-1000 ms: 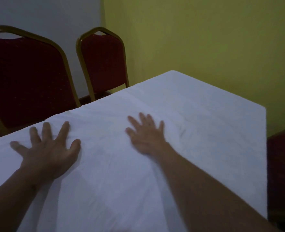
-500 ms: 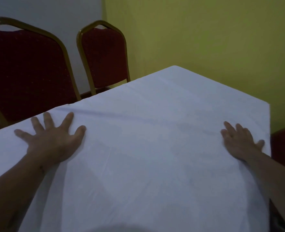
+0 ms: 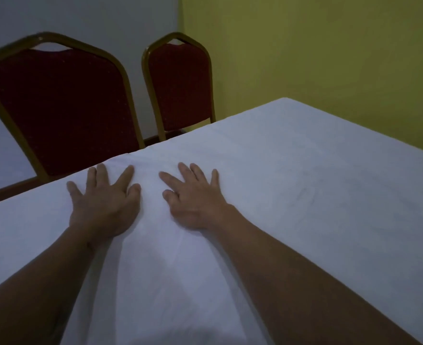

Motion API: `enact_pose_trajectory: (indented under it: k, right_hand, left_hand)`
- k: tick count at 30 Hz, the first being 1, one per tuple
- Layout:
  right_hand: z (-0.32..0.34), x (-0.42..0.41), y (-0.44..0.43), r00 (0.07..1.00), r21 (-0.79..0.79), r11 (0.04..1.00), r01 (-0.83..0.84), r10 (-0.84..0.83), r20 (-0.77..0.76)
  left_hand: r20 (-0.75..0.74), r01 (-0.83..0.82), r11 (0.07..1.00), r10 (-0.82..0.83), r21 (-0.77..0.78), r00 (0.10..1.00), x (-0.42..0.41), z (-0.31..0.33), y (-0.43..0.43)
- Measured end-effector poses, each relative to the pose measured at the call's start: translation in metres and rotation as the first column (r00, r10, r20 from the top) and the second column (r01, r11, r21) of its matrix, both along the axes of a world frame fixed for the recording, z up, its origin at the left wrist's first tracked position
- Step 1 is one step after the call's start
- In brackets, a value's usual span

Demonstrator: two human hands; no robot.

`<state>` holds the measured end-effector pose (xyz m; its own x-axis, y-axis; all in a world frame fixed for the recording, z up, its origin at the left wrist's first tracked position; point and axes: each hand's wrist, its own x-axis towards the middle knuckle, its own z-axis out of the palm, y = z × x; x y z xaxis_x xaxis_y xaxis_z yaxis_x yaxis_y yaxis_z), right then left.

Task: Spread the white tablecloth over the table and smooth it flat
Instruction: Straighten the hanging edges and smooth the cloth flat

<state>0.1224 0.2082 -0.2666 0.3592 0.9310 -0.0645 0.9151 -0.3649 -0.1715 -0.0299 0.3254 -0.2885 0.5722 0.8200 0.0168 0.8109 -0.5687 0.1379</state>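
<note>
Tablecloth: white woven cloth, matt, mostly smooth; soft creases and small puckers near the far edge and between the forearms; a faint grey smudge toward the right.

Near chair: frame of gold-toned metal with a dull sheen; back padded in dark red fabric, matt, with a fine dotted pattern.

Far chair: same gold metal frame and dotted red fabric.

Walls: painted, matt; grey and yellow-green.

Forearms bare, sleeveless; no rings, no watch.
</note>
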Motion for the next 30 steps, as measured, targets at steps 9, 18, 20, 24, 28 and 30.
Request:
enact_pose_trajectory:
  k: [9,18,20,24,28,30]
  right_hand:
    - [-0.007,0.119,-0.011,0.958,-0.031,0.959,0.282,-0.28,0.07]
    - [0.002,0.135,0.007,0.874,-0.078,0.872,0.484,-0.476,0.102]
    - [0.005,0.12,0.023,0.924,-0.035,0.932,0.361,-0.352,0.148]
    - [-0.001,0.089,0.05,0.992,-0.001,0.995,0.099,-0.099,0.074]
    - [-0.004,0.129,0.039,0.984,-0.003,0.986,0.167,-0.166,0.06]
    - [-0.004,0.157,0.023,0.963,-0.006,0.965,0.263,-0.262,0.058]
  left_hand:
    - [-0.046,-0.018,1.0,0.018,-0.008,0.999,0.002,0.002,-0.006]
    - [-0.021,-0.062,0.998,0.062,-0.02,0.998,0.005,0.009,-0.005]
    - [-0.02,-0.063,0.998,0.063,-0.015,0.998,0.008,0.011,-0.004]
    - [-0.027,-0.066,0.998,0.066,-0.022,0.997,0.004,0.012,0.001]
    - [-0.066,-0.057,0.998,0.056,-0.021,0.996,0.007,0.011,0.0]
    - [-0.074,-0.054,0.998,0.052,-0.022,0.996,0.009,0.011,0.0]
